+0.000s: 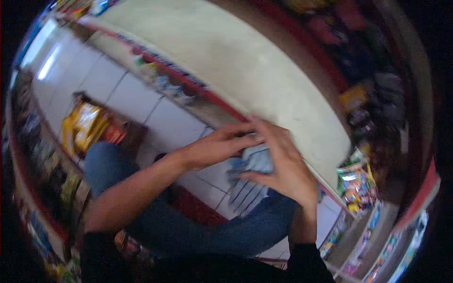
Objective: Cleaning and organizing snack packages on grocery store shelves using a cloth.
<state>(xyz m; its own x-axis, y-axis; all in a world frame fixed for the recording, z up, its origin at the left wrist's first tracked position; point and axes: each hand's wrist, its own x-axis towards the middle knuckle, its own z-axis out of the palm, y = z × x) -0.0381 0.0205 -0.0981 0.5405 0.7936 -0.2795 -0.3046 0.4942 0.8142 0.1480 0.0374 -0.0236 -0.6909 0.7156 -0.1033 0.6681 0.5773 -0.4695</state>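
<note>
A grey-blue striped cloth [257, 160] hangs between my two hands, above my knees, blurred by motion. My left hand [224, 145] reaches in from the left, its fingers bent over the cloth's upper edge and crossing the fingers of the other hand. On the cloth's right side is my right hand [289, 170], closed on it, with the thumb across its front and the fingers pointing up. Part of the cloth lies hidden behind the hands, and the left fingertips are hard to make out.
A long pale shelf board [226, 52] with a red front edge runs just beyond my hands. Yellow packets [85, 125] lie on the white tiled floor [132, 96] to the left. Colourful packets [356, 184] stand at the board's right end; stocked shelves [363, 240] line the lower right.
</note>
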